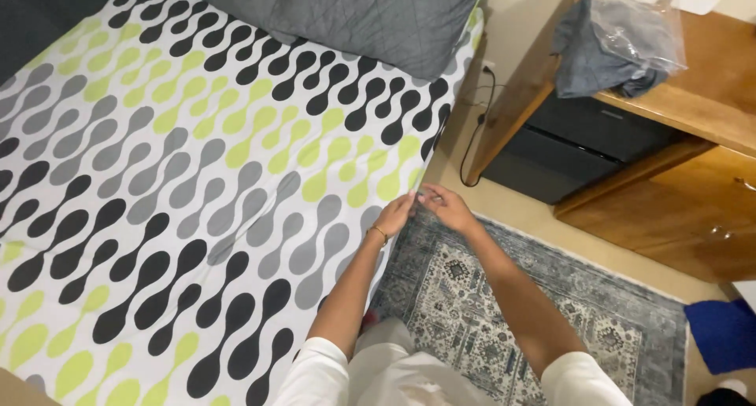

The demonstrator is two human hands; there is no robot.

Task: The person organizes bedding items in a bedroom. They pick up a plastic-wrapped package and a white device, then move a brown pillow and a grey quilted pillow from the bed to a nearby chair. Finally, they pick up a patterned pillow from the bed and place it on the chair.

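On a bed (94, 241) beside a rug (551, 296), sheet (236, 162) edge pinched between fingers of both left hand (394, 215) and right hand (446, 205), touching at the bedside, edge running away toward the pillow (370, 16), cloth spreading leftward.

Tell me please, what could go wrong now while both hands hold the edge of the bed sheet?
Both the left hand and the right hand pinch the patterned sheet at one spot on its edge, so a hard pull might wrinkle it or drag it askew. The black cable hangs close by and could perhaps be snagged. The rug underfoot might slip.
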